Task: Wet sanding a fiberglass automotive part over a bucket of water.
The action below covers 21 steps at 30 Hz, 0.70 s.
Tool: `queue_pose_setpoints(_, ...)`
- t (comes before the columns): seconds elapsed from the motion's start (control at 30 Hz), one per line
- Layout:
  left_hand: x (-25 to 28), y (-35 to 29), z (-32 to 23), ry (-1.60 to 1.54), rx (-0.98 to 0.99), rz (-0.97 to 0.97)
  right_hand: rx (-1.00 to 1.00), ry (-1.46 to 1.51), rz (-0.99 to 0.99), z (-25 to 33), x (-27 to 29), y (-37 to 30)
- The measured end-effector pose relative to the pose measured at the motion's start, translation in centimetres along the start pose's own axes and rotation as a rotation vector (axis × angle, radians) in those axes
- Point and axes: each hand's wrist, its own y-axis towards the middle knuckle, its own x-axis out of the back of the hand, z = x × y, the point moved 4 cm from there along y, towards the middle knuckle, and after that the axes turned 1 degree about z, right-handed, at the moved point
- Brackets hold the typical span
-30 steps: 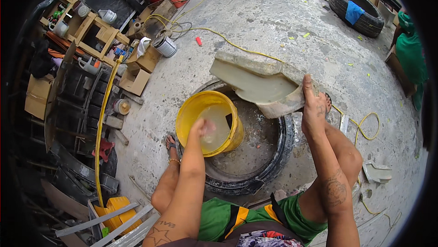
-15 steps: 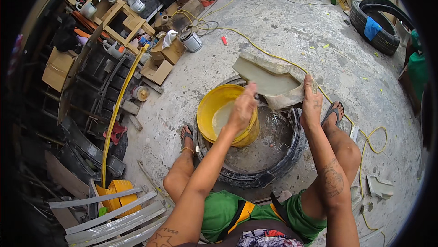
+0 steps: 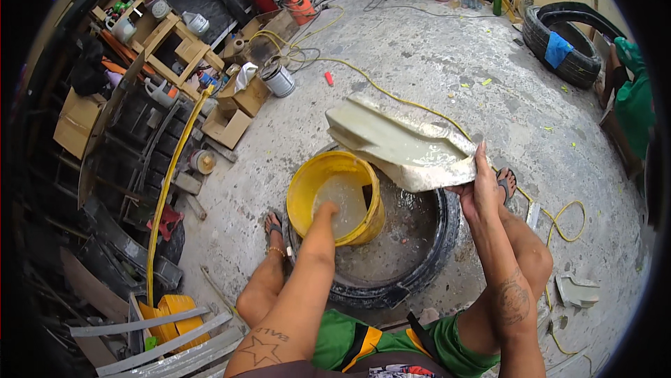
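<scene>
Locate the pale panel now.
In the head view, just right of centre: the right hand holds the pale panel by its right end, up and right of the yellow bucket.

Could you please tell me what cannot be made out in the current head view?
In the head view:
Left hand: fingertips hidden, apparently by cloudy liquid in the yellow bucket.
Yellow bucket: bottom under that liquid.
Pale moulded piece: far side turned away.
Right hand: some fingers behind that piece.
Green cloth, right: cut off by the picture's dark edge.
</scene>
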Motion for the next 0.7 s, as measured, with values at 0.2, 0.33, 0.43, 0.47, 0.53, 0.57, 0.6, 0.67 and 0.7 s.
queue_pose_setpoints(0.2,0.6,-2.9,0.7,-0.926,0.114,0.269,-0.038,0.028,-0.002,-0.7,-1.0,0.5)
queue_pose_setpoints(0.33,8.8,-9.1,-9.6,-1.085,-0.729,0.272,-0.016,0.017,0.001,-1.1,-1.2,0.9)
queue_pose_setpoints(0.43,7.7,-17.5,-21.2,-0.669,-0.919,-0.189,0.037,-0.055,-0.071,-0.8,0.2,0.8)
queue_pose_setpoints(0.47,7.1,-20.4,-23.6,-0.467,-0.969,-0.256,0.026,-0.045,-0.050,-1.2,-0.2,0.8)
queue_pose_setpoints(0.53,2.3,-25.1,-27.1,-0.082,-1.040,-0.124,0.022,-0.076,-0.045,-0.9,0.6,0.7)
queue_pose_setpoints(0.57,1.9,-25.2,-26.5,-0.079,-1.042,-0.141,0.016,-0.063,-0.022,-1.1,-0.2,0.2)
queue_pose_setpoints(0.6,1.2,-25.0,-25.9,0.133,-1.179,-0.176,0.012,-0.048,-0.031,-1.5,-0.7,0.0)
queue_pose_setpoints(0.67,1.1,-23.2,-24.2,0.351,-1.303,-0.217,-0.007,-0.029,-0.046,-2.1,-1.5,-0.4)
queue_pose_setpoints(0.7,1.7,-22.0,-23.5,0.388,-1.271,-0.352,0.003,-0.036,-0.032,-1.8,-1.1,-0.5)
